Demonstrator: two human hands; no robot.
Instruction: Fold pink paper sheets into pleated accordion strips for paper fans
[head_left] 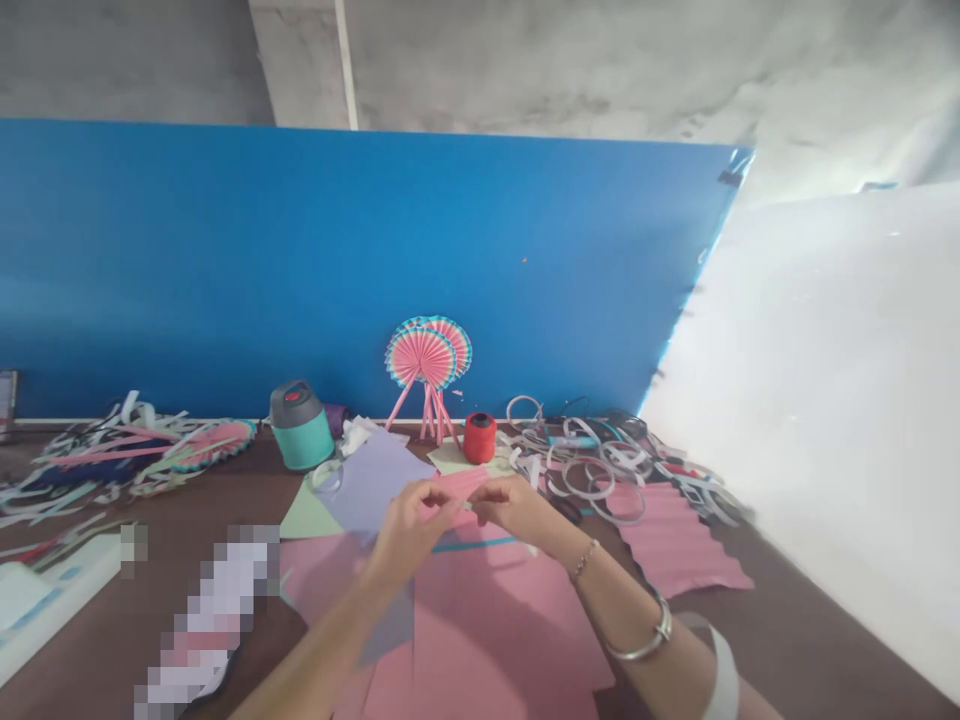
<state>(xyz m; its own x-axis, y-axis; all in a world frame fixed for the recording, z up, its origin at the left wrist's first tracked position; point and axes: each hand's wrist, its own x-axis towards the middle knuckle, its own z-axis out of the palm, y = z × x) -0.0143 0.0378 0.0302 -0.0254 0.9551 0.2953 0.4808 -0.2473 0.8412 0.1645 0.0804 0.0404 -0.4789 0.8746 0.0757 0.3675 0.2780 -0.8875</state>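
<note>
Both of my hands meet over the pink paper sheets (pixel 510 620), fingertips almost touching. My left hand (pixel 412 520) pinches thumb against fingers at a small pale piece (pixel 466 505), whose kind I cannot make out. From the other side my right hand (pixel 514 510) pinches at the same spot. Just behind the fingertips lies a pink pleated paper (pixel 461 482), partly hidden by the hands. A thin blue strip (pixel 480 545) runs across the pink paper below them. A white strip (pixel 720 665) loops beside my right forearm.
Pink paper fans (pixel 424 355) lean on the blue partition (pixel 337 250). Near them stand a red spool (pixel 480 440) and a teal container (pixel 304 435). Curled pale strips (pixel 592 475) and a pleated pink sheet (pixel 682 540) lie right; a strip pile (pixel 97 450) lies left.
</note>
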